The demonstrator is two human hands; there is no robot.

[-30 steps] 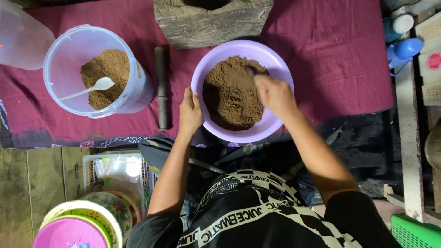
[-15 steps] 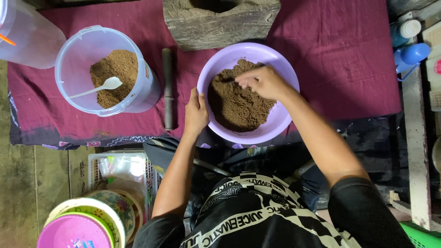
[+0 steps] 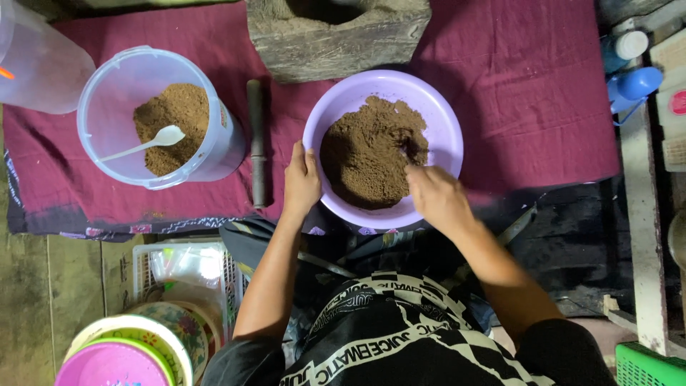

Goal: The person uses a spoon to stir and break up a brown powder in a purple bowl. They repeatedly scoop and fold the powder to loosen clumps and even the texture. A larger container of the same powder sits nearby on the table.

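A purple plastic bowl (image 3: 443, 118) holds a mound of brown powder (image 3: 364, 154) and sits on a maroon cloth (image 3: 522, 100). My left hand (image 3: 301, 182) grips the bowl's near-left rim, thumb inside. My right hand (image 3: 436, 196) reaches over the near-right rim, its fingertips dug into the powder beside a small hollow. The fingers are curled and partly buried, so I cannot tell whether they hold anything.
Left of the bowl lie a dark wooden stick (image 3: 256, 143) and a clear bucket (image 3: 227, 139) of brown powder with a white spoon (image 3: 153, 141). A wooden mortar block (image 3: 336, 39) stands behind. Blue bottles (image 3: 632, 82) are at right, stacked coloured bowls (image 3: 128, 350) bottom left.
My right hand has drawn back from the bowl's far side to its near-right rim, dragging through the powder. The left hand stays on the rim.
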